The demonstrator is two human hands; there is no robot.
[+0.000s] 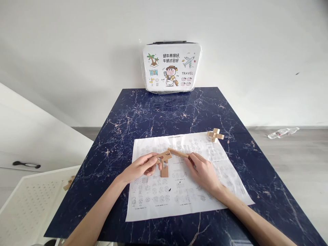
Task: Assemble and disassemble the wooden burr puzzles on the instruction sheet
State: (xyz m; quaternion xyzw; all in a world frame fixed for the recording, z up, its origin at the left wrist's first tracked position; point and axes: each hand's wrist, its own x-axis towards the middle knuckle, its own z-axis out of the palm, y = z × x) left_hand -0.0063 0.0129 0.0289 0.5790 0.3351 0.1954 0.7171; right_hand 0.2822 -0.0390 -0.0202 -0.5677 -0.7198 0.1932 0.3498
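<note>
My left hand [142, 167] pinches a notched wooden puzzle piece [164, 156] marked with a number, held just above a white instruction sheet [184, 191]. Under it another notched wooden block [164, 170] stands on the sheet, touching the held piece. My right hand [202, 169] grips the end of a long wooden bar [178, 153], whose far tip meets the left hand's piece. An assembled wooden cross-shaped puzzle [215, 135] rests at the sheet's far right corner.
The dark blue marble table [164, 112] holds a white cartoon-printed case [171, 67] against the wall at the back. A white perforated tray [30, 201] with a wooden piece [68, 184] sits at the left. A plastic bottle [283, 132] lies on the floor at the right.
</note>
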